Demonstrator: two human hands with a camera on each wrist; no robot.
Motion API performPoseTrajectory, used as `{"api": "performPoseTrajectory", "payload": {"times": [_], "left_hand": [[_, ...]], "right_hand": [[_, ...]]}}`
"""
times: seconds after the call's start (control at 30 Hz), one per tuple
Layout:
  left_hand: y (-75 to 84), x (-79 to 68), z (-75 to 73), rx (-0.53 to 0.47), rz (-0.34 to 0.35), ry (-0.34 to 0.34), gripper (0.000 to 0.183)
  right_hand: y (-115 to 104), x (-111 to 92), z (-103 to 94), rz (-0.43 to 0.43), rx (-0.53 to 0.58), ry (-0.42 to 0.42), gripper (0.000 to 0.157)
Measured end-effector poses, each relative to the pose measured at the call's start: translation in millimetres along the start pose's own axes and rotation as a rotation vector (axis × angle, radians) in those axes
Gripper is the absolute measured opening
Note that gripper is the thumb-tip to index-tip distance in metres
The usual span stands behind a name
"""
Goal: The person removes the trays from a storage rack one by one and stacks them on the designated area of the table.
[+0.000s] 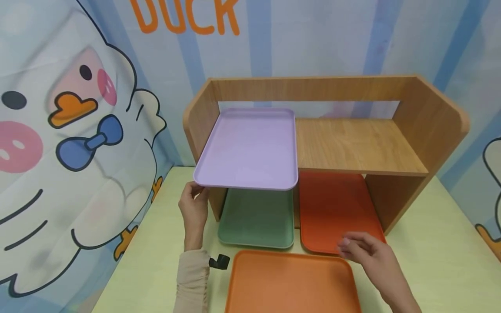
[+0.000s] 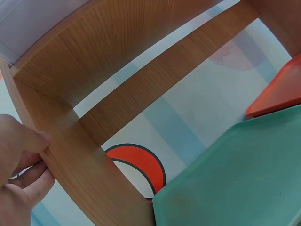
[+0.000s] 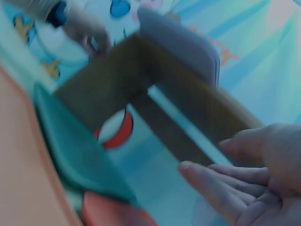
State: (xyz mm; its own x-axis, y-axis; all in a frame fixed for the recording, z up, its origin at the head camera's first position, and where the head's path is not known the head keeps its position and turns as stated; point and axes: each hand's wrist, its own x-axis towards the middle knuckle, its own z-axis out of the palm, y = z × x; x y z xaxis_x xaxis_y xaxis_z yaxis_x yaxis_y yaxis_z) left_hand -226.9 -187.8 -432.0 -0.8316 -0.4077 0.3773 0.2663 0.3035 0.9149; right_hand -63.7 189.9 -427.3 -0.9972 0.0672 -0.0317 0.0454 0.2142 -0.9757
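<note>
Left hand (image 1: pixel 194 213) pinches the side of the two-tier wooden shelf (image 1: pixel 364 143) beneath a lavender tray (image 1: pixel 248 148)

The shelf stands on a pale yellow-green counter (image 1: pixel 145 243), and the left hand's thumb and fingers grip the front edge of its left side panel, just below the tray's near left corner. The lavender tray lies on the left half of the upper tier, its front edge jutting past the board. Underneath, a green tray (image 1: pixel 256 217) sits in the lower left bay and a red tray (image 1: pixel 338 204) in the lower right, both sticking out in front. The right hand (image 1: pixel 372 254), loosely bent and grasping nothing, hovers by the red tray's front edge. Nearest the person, an orange tray (image 1: pixel 293 280) lies on the counter, partly out of frame. Behind everything hangs a blue striped backdrop (image 1: pixel 321 43) lettered "DUCK", with a cartoon duck (image 1: pixel 98 195) in a blue bow tie (image 1: pixel 95 141) at left
</note>
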Motion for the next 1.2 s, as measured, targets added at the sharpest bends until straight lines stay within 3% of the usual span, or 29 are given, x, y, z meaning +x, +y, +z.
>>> {"api": "performPoseTrajectory", "payload": {"times": [0.07,0.23,0.57,0.87,1.07,1.2], "left_hand": [[0.1,-0.1,0.3,0.002,-0.001,0.0,0.015],[0.8,0.2,-0.4,0.001,-0.003,-0.007,0.015],[1.5,1.5,0.7,0.032,0.035,0.001,0.015],[-0.9,-5.6,3.5,0.04,0.046,-0.002,0.015],[-2.9,-7.7,1.1,0.051,0.05,0.004,0.015],[-1.0,-3.3,4.5,0.041,0.067,0.005,0.014]], "right_hand": [[-10.2,2.6,7.0,-0.069,0.092,-0.001,0.043],[-35.8,11.3,23.2,-0.151,0.282,-0.016,0.039],[-71.2,33.3,46.6,-0.176,0.57,-0.078,0.042],[-83.1,49.0,59.0,-0.094,0.66,-0.153,0.054],[-91.4,54.0,71.8,-0.065,0.694,-0.174,0.042],[-98.4,60.6,76.6,-0.087,0.71,-0.192,0.044]]}}
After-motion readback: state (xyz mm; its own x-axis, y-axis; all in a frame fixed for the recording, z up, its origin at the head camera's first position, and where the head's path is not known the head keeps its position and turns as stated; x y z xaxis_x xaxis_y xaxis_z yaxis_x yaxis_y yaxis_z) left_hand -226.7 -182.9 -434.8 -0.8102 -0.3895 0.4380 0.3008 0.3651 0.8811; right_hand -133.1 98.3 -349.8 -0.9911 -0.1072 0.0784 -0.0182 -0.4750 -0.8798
